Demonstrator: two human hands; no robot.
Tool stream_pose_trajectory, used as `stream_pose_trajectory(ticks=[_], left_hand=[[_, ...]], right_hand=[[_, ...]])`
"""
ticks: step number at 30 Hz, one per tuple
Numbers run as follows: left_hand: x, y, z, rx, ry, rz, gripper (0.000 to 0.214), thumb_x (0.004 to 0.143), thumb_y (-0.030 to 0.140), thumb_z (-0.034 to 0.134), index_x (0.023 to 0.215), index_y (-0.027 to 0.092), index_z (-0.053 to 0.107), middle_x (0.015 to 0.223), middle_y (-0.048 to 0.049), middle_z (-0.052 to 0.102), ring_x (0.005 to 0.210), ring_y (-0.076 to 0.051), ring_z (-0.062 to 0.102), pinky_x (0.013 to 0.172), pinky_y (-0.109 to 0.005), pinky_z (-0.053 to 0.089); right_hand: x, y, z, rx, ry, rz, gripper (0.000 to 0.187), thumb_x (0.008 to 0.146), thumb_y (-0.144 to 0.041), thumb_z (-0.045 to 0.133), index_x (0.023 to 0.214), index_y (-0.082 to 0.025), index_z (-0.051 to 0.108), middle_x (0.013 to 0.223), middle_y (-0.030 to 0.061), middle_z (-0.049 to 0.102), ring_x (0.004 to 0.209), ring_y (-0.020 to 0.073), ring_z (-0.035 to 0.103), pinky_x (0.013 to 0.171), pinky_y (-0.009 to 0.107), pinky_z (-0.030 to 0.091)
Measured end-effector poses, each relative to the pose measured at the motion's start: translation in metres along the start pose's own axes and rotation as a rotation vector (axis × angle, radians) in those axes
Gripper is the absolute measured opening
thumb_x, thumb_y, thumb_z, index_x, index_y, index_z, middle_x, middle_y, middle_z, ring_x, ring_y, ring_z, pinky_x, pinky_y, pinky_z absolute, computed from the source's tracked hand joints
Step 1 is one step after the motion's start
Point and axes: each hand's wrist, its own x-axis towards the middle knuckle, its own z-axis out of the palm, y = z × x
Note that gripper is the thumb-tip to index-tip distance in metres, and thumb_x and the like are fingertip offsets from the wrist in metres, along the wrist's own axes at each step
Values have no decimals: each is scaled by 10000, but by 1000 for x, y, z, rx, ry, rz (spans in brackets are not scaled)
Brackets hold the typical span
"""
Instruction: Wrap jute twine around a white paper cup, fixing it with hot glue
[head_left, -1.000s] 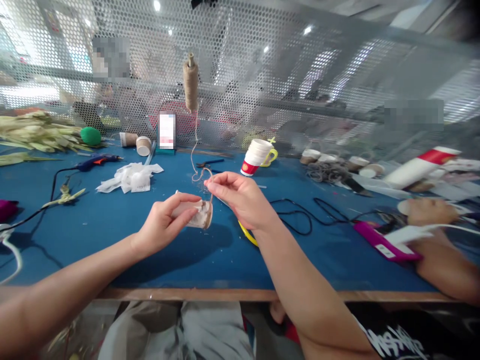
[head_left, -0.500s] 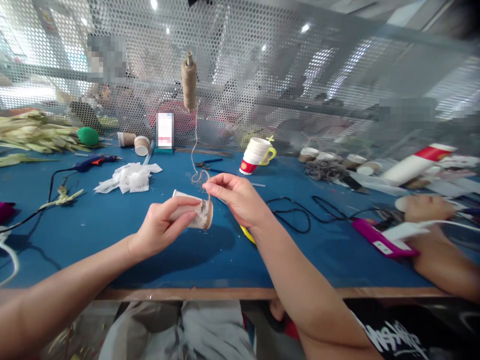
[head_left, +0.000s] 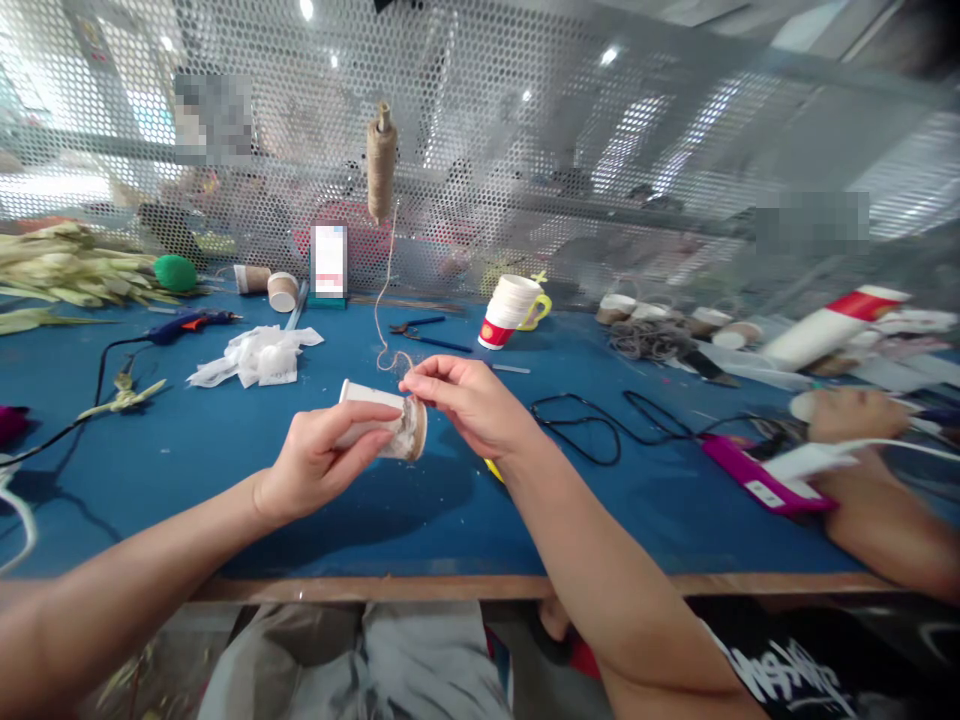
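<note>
My left hand (head_left: 315,462) is wrapped round a small white paper cup (head_left: 373,414) lying on its side above the blue table (head_left: 420,510), its base pointing right. My right hand (head_left: 469,405) pinches a strand of brown twine (head_left: 385,300) right at the cup's base. The twine rises in a loop to a spool of twine (head_left: 381,160) hanging on the perforated metal screen (head_left: 525,150). A yellow thing (head_left: 493,468) on the table pokes out from under my right wrist, mostly hidden.
Behind lie scissors (head_left: 420,328), a stack of paper cups (head_left: 512,310), white wrappers (head_left: 259,355), a blue glue gun (head_left: 187,322) with a black cord, and dried leaves (head_left: 67,265). At the right another person's hand (head_left: 847,415) rests by a pink tool (head_left: 757,480).
My right hand has come down and left with the twine, from above the cup to its base. The cup has tipped slightly, its rim showing more.
</note>
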Motion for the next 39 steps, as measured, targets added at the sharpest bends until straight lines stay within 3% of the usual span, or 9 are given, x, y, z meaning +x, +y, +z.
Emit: stream_pose_trajectory(ticks=[25, 29, 34, 39], left_hand=[[0, 0, -1, 55, 57, 47, 122, 782, 108, 537, 882, 136, 600, 680, -12, 687, 503, -45, 566, 497, -109, 436], [0, 1, -1, 52, 57, 26, 129, 786, 126, 531, 891, 147, 604, 719, -15, 697, 487, -44, 556, 481, -117, 433], [3, -2, 1, 1, 122, -146, 144, 796, 168, 524, 906, 150, 614, 744, -14, 690, 560, -63, 582, 538, -135, 458], [9, -8, 5, -126, 191, -449, 177, 801, 270, 532, 887, 157, 638, 753, -15, 670, 599, -90, 574, 535, -173, 467]], right_hand=[[0, 0, 5, 188, -77, 140, 193, 576, -241, 717, 618, -155, 549, 622, -25, 556, 584, 82, 509, 576, 238, 398], [4, 4, 2, 177, -97, 109, 194, 639, -292, 681, 621, -147, 552, 645, -11, 550, 610, 80, 507, 610, 238, 404], [8, 5, -3, 128, 90, -12, 176, 730, -313, 605, 672, -157, 546, 628, -17, 525, 569, 72, 490, 526, 221, 365], [-5, -2, 2, -93, 80, -96, 315, 801, -411, 498, 599, -170, 515, 417, -73, 335, 377, 49, 287, 404, 227, 230]])
